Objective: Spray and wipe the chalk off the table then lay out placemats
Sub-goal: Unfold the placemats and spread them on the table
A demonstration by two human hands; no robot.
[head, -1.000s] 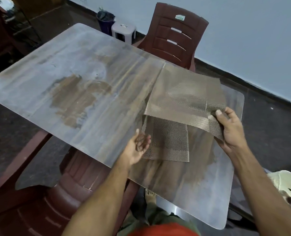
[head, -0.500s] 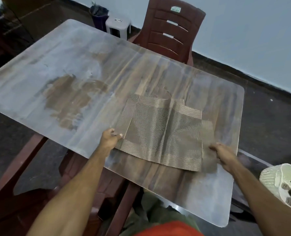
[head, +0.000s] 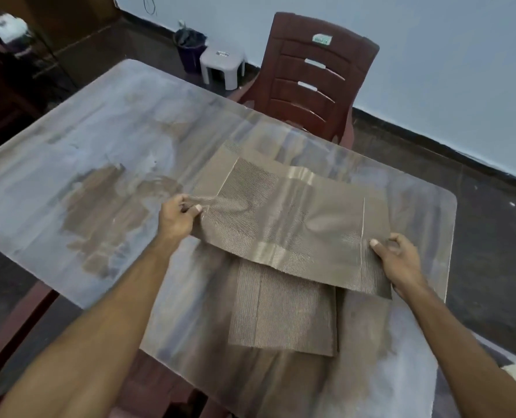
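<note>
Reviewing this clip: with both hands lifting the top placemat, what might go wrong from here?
1. The upper placemat, pinched by the left hand and right hand, may drag the lower placemat askew.
2. Whitish residue on the table suggests mats may land on unwiped chalk.

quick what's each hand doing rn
Left hand: closed, pinching the left edge of the upper placemat.
Right hand: closed, pinching the same placemat's right edge, thumb on top.

bare table [head: 106, 152] left, chair [head: 317, 76] beyond
</note>
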